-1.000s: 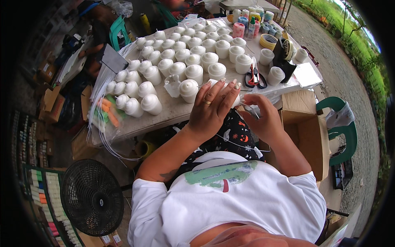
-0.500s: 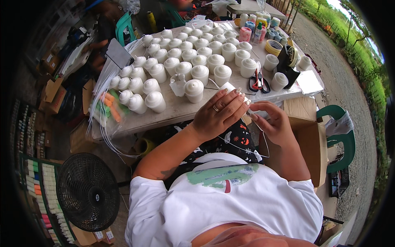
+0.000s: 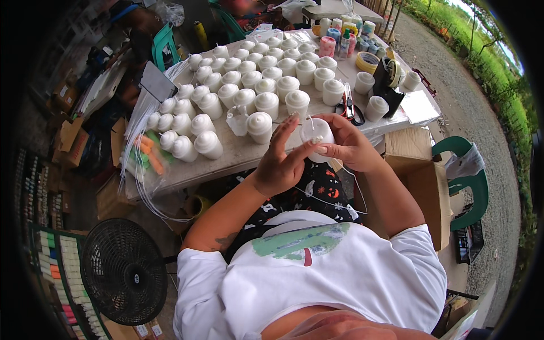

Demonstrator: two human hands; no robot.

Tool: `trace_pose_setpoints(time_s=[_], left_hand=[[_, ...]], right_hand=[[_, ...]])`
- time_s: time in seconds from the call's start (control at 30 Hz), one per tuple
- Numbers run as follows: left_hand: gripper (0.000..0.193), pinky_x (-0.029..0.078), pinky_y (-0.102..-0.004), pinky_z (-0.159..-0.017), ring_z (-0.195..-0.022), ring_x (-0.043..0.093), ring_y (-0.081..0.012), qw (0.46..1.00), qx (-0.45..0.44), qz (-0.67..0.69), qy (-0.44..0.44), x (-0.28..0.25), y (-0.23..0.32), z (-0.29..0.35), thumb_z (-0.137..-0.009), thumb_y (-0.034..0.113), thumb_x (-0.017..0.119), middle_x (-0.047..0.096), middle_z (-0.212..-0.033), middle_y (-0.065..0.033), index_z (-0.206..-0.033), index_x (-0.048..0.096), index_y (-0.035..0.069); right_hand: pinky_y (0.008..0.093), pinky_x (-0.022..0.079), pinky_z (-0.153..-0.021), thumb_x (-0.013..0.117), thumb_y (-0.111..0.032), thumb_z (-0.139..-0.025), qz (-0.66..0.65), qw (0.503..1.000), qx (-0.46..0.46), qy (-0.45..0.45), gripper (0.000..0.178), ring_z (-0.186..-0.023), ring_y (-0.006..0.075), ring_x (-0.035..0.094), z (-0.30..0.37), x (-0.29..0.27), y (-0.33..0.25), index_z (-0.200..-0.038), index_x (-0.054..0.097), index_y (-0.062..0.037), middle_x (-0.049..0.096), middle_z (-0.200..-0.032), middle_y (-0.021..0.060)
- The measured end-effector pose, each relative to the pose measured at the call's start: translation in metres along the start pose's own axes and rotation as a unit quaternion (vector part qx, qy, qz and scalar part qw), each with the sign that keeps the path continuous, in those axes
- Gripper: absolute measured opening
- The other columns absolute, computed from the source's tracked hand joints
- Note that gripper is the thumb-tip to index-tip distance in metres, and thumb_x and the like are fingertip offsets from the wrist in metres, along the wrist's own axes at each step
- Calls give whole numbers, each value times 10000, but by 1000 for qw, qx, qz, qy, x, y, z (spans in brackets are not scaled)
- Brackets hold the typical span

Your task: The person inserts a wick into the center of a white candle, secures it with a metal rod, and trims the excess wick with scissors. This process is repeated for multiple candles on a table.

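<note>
A white candle [image 3: 315, 134] with a short wick is tipped toward me just off the table's front edge. My right hand [image 3: 352, 146] wraps around its right side, thumb in front. My left hand [image 3: 280, 161] is at the candle's left side, fingers spread, with the thumb against its face. Below the hands a thin white cord [image 3: 358, 190] loops over my lap; where its upper end goes is hidden. The nearest standing candle [image 3: 260, 128] is left of my hands, beside a crumpled clear plastic piece [image 3: 237, 122]. Red-and-black scissors [image 3: 349, 109] lie beyond my right hand.
Rows of white candles [image 3: 266, 85] cover the table [image 3: 226, 153]. A tape dispenser [image 3: 388, 79] and paint jars [image 3: 327, 46] stand at right and back. Long white wicks [image 3: 140, 119] hang over the left edge. A cardboard box [image 3: 411, 170], green chair [image 3: 470, 184] and black fan [image 3: 124, 271] flank me.
The candle has turned so its wick end now faces up toward me. My right hand has closed around it, and my left hand has moved left with its fingers spread. The view has shifted slightly.
</note>
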State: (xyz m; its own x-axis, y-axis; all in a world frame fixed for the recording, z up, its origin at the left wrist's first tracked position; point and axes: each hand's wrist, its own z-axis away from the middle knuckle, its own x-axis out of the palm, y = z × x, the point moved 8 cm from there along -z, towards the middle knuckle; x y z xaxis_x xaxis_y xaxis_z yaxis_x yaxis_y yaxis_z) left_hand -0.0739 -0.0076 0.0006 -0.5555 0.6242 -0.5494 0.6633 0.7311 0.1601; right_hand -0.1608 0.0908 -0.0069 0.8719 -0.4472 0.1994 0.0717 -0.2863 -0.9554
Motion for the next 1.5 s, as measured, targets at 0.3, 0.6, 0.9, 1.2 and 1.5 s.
trace_pose_setpoints(time_s=[0.3, 0.6, 0.9, 1.2, 1.5], left_hand=[[865, 423, -393, -1004, -1234, 497, -328, 935, -243, 259, 11, 39, -45, 7, -762, 40, 742, 478, -1329, -214, -1457, 226, 35], [791, 444, -412, -965, -1164, 530, -347, 970, -199, 142, 5, 41, -50, -5, -692, 17, 769, 536, -1248, -189, -1391, 401, 56], [784, 415, -437, -993, -1155, 513, -383, 949, -249, 194, -1, 45, -64, -4, -684, 33, 748, 530, -1228, -201, -1390, 409, 74], [733, 298, -505, -1066, -1230, 392, -397, 963, -235, -88, -95, 56, -64, -7, -719, 19, 633, 422, -1295, -181, -1405, 403, 142], [663, 181, -585, -1112, -1363, 213, -422, 924, -208, -283, -147, 78, -78, -1, -842, 117, 516, 278, -1451, -181, -1464, 292, 81]], right_hand=[[348, 337, -1066, 677, -145, -880, 152, 978, -122, 77, 583, -1312, 196, 393, -3, -8, 17, -1389, 409, -50, 441, -1393, 119], [364, 345, -1058, 665, -135, -882, 215, 963, -142, 82, 188, -1318, 234, 399, -11, -30, 1, -1065, 694, -103, 463, -1381, 109], [340, 372, -1027, 659, -87, -882, 158, 973, -134, 101, 109, -1236, 197, 460, -20, -38, 9, -980, 696, -56, 476, -1351, 91], [290, 460, -919, 680, -69, -864, 123, 957, -117, 237, 72, -1094, 143, 525, -5, -79, 3, -930, 700, -48, 526, -1177, 60], [310, 456, -868, 734, -89, -813, 379, 876, -122, 273, 84, -1020, 198, 547, -3, -88, 21, -867, 681, -51, 609, -1020, 55]])
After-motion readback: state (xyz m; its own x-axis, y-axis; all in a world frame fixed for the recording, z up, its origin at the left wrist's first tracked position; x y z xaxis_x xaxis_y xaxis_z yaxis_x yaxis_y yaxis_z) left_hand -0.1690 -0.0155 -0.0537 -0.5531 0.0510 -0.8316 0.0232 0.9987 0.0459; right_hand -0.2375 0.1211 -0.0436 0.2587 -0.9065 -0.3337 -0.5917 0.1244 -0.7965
